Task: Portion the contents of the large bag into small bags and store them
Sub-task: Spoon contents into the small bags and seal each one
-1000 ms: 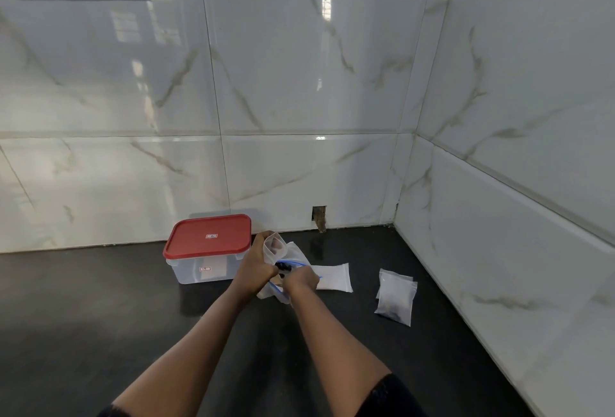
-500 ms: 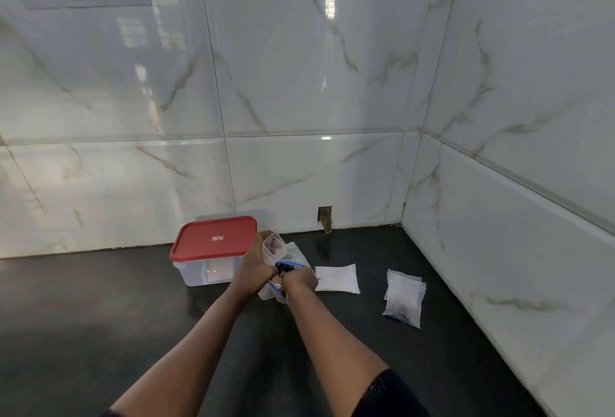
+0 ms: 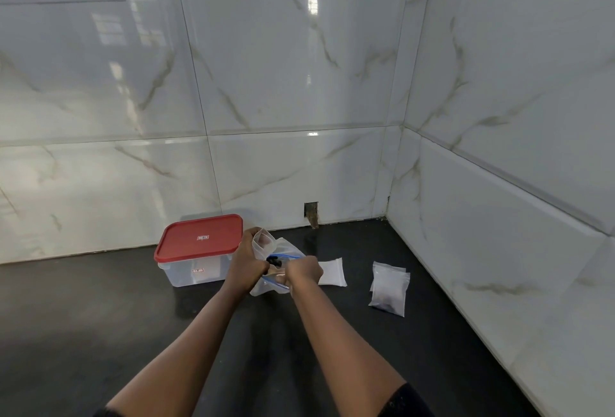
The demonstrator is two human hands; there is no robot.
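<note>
Both hands meet low over the dark tabletop (image 3: 100,333); the left hand (image 3: 246,263) grips a small clear bag (image 3: 263,239) held upright; the right hand (image 3: 304,271) clutches the large bag (image 3: 289,250) at its blue zip; flat empty bags (image 3: 332,271) lie at 3 o'clock, filled bags (image 3: 389,288) beyond them; a red-lidded container (image 3: 199,243) stands at 10 o'clock.

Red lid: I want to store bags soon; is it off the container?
No, the red lid sits flat on the clear container.

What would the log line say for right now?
left hand: holds small bag | right hand: at big bag mouth | box: lid on | filled bags: on counter
</note>
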